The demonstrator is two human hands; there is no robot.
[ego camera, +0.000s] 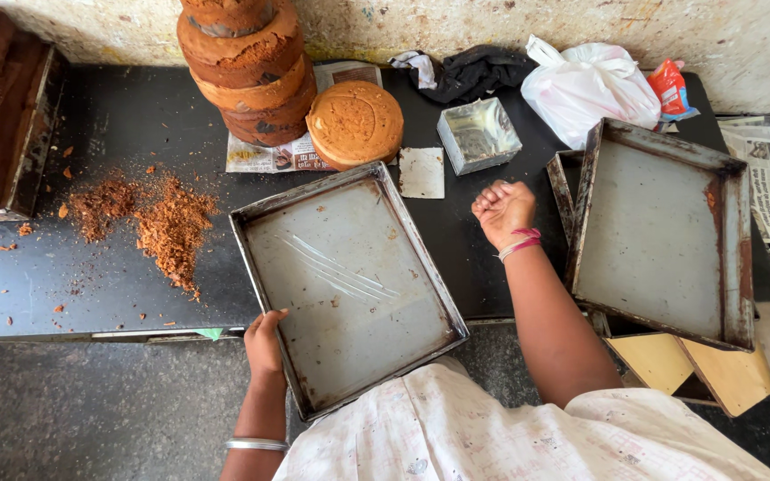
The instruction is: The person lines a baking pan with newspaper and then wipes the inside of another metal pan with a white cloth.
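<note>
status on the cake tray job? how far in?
Done: round cakes stacked, crumbs lying on the counter. In hand: left hand grips the empty square tray; right hand closed, holding nothing visible. Left: second tray leans empty at right.

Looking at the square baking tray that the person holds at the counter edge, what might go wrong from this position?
1. The square baking tray juts past the counter edge, and only the left hand grips its rim; it may tip or slip off.
2. The stack of round cakes stands tall and uneven behind the tray; a knock might topple it.
3. The second tray on the right sits tilted on other things and could slide.
</note>
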